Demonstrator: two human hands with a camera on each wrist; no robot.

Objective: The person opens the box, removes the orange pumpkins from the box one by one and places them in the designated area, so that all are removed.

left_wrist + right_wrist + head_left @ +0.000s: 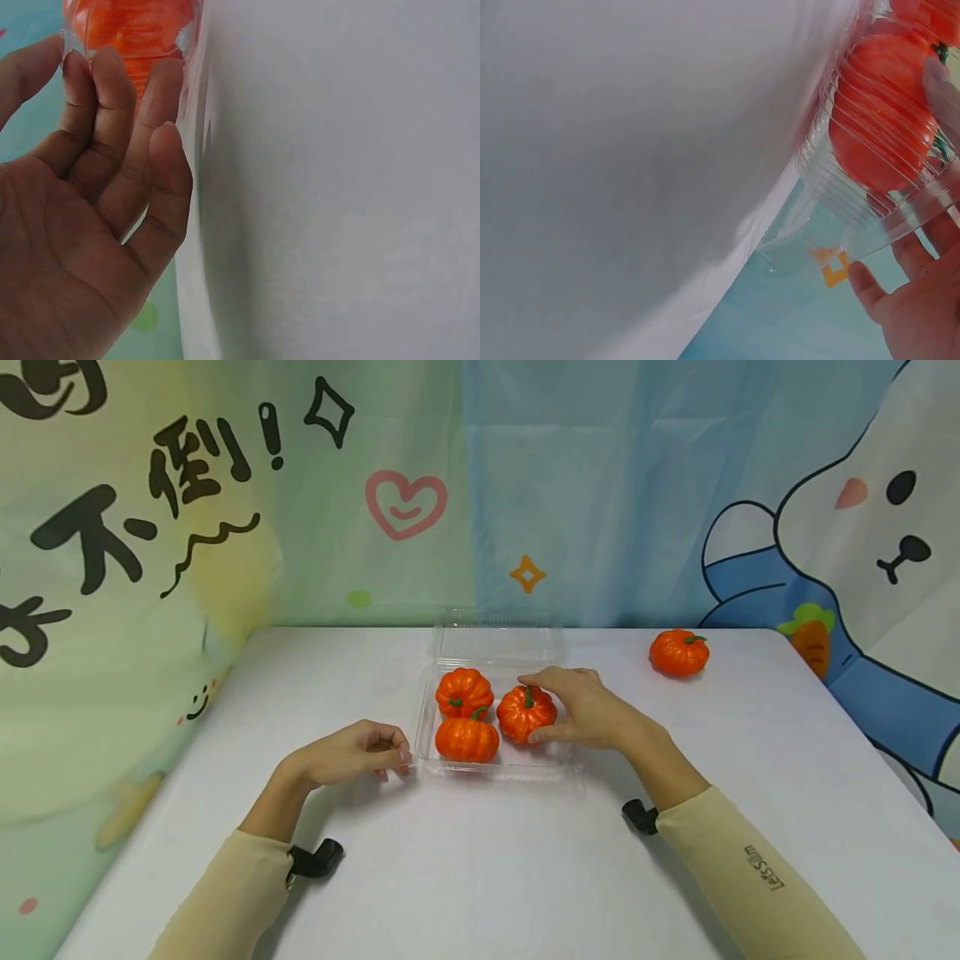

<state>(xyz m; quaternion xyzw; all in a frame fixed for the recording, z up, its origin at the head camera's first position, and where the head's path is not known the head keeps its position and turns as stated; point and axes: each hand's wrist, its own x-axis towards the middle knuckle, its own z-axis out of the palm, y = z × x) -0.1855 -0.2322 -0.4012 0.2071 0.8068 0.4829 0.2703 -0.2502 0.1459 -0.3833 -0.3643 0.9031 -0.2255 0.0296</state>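
Note:
A clear plastic clamshell box (pixel 532 758) lies with its lid raised at the back. Inside are three small orange pumpkins: a rear-left pumpkin (pixel 463 689), a front-left pumpkin (pixel 467 742) lying on its side, and a right-hand pumpkin (pixel 517 717) with its green stem up. My right hand (pixel 592 710) holds the right-hand pumpkin, thumb at its front and fingers behind. In the right wrist view, this pumpkin (pixel 877 112) shows through the ribbed wall. At the box's left edge, my left hand (pixel 97 180) pinches the rim between thumb and forefinger; its other fingers are bent.
Another orange pumpkin (pixel 678 653) sits at the back right of the white table (pixel 480 877), outside the box. A printed curtain (pixel 585 485) hangs behind the table's far edge. A black wrist mount (pixel 318 858) sticks out from the left sleeve.

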